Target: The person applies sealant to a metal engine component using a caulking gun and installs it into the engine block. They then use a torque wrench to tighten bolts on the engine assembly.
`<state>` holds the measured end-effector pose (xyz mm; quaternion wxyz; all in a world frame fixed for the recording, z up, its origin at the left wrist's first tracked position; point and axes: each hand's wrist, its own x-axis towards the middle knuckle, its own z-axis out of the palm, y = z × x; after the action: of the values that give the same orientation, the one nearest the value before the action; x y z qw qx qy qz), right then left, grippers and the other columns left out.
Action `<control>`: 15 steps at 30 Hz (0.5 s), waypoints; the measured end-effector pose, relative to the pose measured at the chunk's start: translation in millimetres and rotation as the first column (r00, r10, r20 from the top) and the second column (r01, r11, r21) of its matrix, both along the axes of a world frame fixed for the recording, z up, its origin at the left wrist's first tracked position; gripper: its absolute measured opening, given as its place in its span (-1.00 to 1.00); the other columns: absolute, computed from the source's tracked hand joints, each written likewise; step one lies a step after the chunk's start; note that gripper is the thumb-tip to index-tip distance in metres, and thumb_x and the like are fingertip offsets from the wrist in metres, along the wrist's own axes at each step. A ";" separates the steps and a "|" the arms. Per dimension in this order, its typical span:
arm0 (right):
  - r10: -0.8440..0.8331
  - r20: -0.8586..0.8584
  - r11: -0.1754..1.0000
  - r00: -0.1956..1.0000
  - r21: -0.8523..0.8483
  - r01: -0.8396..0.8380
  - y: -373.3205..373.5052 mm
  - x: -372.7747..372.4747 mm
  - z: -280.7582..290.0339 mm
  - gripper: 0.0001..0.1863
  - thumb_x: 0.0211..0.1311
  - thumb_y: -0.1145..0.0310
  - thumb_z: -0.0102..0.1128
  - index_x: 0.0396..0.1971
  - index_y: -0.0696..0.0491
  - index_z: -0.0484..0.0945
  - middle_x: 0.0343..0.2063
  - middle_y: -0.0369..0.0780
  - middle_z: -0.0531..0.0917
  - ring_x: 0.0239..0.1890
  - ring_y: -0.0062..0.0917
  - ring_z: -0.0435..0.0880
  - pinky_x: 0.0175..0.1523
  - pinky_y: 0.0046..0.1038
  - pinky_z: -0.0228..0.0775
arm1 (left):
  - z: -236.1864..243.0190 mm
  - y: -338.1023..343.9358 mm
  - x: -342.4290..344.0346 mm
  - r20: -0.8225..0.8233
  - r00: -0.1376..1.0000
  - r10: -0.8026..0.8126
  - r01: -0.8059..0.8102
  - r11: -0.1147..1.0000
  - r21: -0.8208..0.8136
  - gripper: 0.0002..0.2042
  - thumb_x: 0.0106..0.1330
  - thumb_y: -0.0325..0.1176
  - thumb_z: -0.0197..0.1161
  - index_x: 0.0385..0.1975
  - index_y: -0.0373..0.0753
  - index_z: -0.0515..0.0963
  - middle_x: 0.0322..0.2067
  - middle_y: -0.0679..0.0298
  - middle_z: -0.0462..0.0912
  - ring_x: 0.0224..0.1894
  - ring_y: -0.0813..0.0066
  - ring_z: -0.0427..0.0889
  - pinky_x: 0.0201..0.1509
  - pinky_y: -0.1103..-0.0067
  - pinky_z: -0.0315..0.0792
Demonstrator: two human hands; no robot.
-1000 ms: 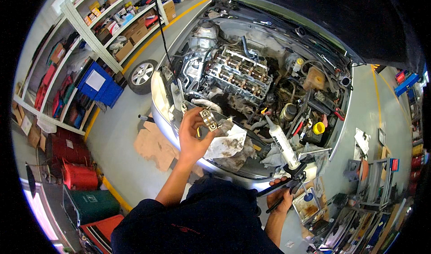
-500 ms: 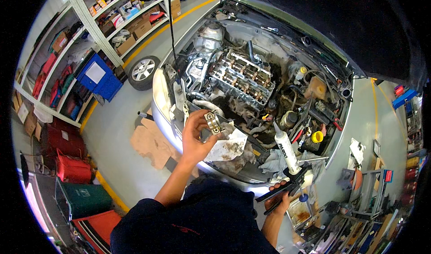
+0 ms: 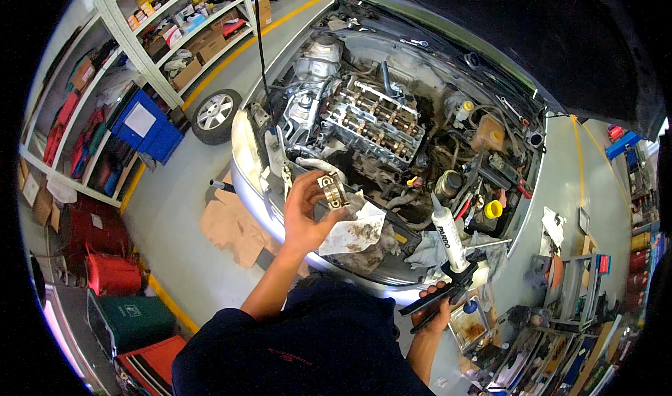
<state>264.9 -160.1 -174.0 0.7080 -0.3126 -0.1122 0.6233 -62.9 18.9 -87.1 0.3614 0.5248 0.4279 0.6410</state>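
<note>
A metal camshaft bearing cap point(image 3: 332, 192) is pinched between the thumb and fingers of my left hand point(image 3: 306, 217), held up over the front of the car. My right hand point(image 3: 432, 310) is wrapped round the handle of a black caulking gun point(image 3: 456, 284). A white sealant tube point(image 3: 451, 239) sits in that gun, its nozzle pointing up and toward the engine. Beyond both hands lies the open engine point(image 3: 374, 124), its camshafts exposed. Under my left hand a stained white sheet point(image 3: 355, 229) rests on the car's front edge, beside grey rags point(image 3: 425, 252).
Overhead on the right hangs the raised bonnet point(image 3: 518, 39). A yellow cap point(image 3: 493, 209) and several tools lie along the bay's right side. On the floor are a wheel point(image 3: 216, 116), cardboard point(image 3: 238, 224) and a tray point(image 3: 467, 326). Shelves point(image 3: 150, 63) line the left.
The view has shifted slightly, so the car sits a little further left. The bearing cap has tilted a little in my left hand. My right hand keeps its hold on the caulking gun.
</note>
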 end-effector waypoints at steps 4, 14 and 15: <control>-0.044 0.000 0.998 0.999 0.055 0.044 -2.6 -6.3 -14.6 -0.45 0.46 0.08 0.32 0.26 0.10 0.44 -0.07 -0.09 0.74 -0.09 -0.20 0.82 -0.45 -0.39 0.71 | -10.2 7.7 -6.1 0.107 0.992 -0.072 0.077 0.996 -0.050 -0.24 0.07 -0.78 0.43 0.35 -0.36 0.34 0.17 0.11 0.55 0.21 0.35 0.62 0.28 0.43 0.55; -0.222 -0.024 0.973 0.975 -0.075 0.219 9.1 -50.9 -11.6 -0.54 0.52 0.05 0.25 0.19 0.05 0.48 -0.13 -0.20 0.73 -0.10 -0.32 0.78 -0.43 -0.41 0.65 | -31.5 38.3 -28.1 0.374 0.899 -0.227 0.276 0.957 -0.085 -0.23 0.07 -0.72 0.49 0.38 -0.39 0.37 0.25 0.12 0.56 0.29 0.26 0.59 0.37 0.37 0.49; -0.191 -0.023 0.980 0.981 -0.065 0.189 8.0 -48.0 -23.4 -0.53 0.52 0.01 0.24 0.18 0.03 0.49 -0.13 -0.22 0.73 -0.09 -0.35 0.76 -0.42 -0.40 0.63 | -36.6 40.9 -28.3 0.399 0.886 -0.237 0.298 0.950 -0.096 -0.22 0.06 -0.70 0.50 0.38 -0.39 0.38 0.26 0.12 0.56 0.30 0.25 0.58 0.38 0.36 0.49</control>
<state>216.9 -152.1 -197.3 0.7555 -0.3349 -0.0521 0.5606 -91.3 59.8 -123.7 0.5625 0.4141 0.3207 0.6398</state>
